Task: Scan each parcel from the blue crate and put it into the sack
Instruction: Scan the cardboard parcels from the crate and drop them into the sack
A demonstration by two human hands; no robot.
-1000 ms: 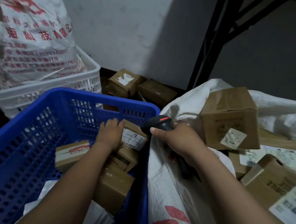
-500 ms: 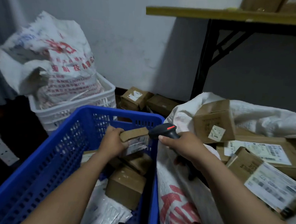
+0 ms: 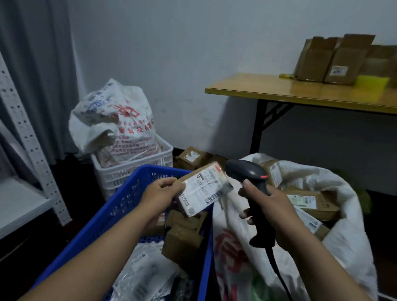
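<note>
White crate (image 3: 126,177) behind blue crate (image 3: 117,215)

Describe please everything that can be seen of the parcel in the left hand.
The parcel is a small brown cardboard box. A white shipping label with small print, a barcode near its lower edge and a red mark at the top corner covers its upturned face, under glossy clear tape. It is tilted, label toward the camera, above the far end of the blue crate. The left hand grips its left end. The scanner, held by the right hand, has its head close to the upper right corner.
</note>
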